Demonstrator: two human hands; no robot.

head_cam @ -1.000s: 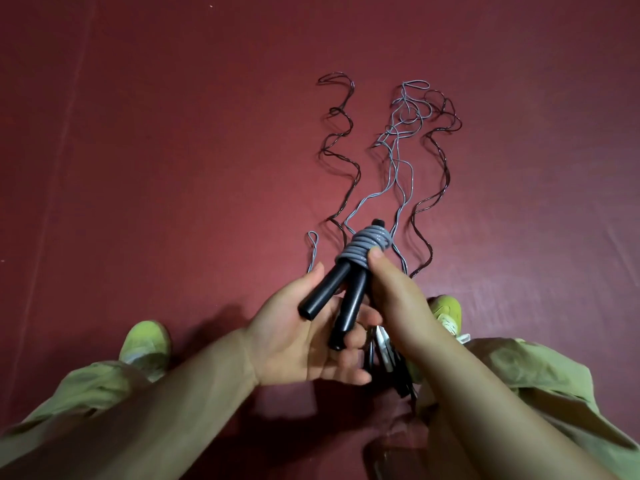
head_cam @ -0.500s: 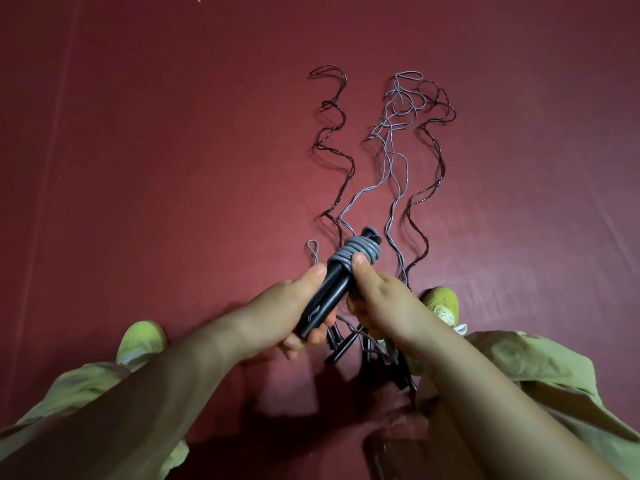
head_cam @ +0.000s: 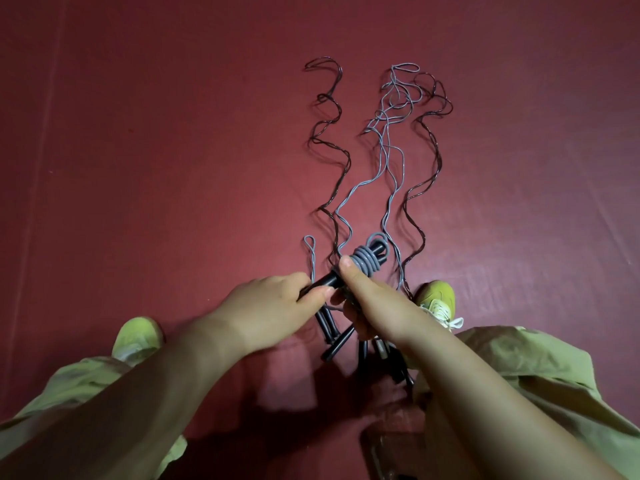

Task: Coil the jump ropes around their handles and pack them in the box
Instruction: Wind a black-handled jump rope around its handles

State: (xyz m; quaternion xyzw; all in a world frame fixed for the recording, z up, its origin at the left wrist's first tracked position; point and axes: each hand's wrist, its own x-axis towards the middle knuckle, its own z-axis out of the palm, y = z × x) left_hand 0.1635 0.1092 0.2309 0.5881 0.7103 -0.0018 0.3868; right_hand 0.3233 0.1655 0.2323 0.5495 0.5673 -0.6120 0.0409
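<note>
A pair of black handles (head_cam: pixel 323 280) wrapped near their far end with a grey rope coil (head_cam: pixel 367 259) is held low over the red floor. My left hand (head_cam: pixel 273 306) grips the near end of the handles. My right hand (head_cam: pixel 374 299) holds them further up, thumb pressed against the coil. Loose grey ropes (head_cam: pixel 389 147) and dark ropes (head_cam: pixel 332 140) lie in wavy lines stretching away from me. More black handles (head_cam: pixel 334 336) lie on the floor under my hands. No box is clearly visible.
My two yellow-green shoes (head_cam: pixel 138 336) (head_cam: pixel 437 297) stand on the red floor mat (head_cam: pixel 156 150) beside the handles, with olive trouser legs below. A dark object (head_cam: pixel 388 452) sits in shadow at the bottom edge.
The coiled handles have gone down and tilted flatter. My left hand turned palm-down over their near end, and both hands moved closer to the floor.
</note>
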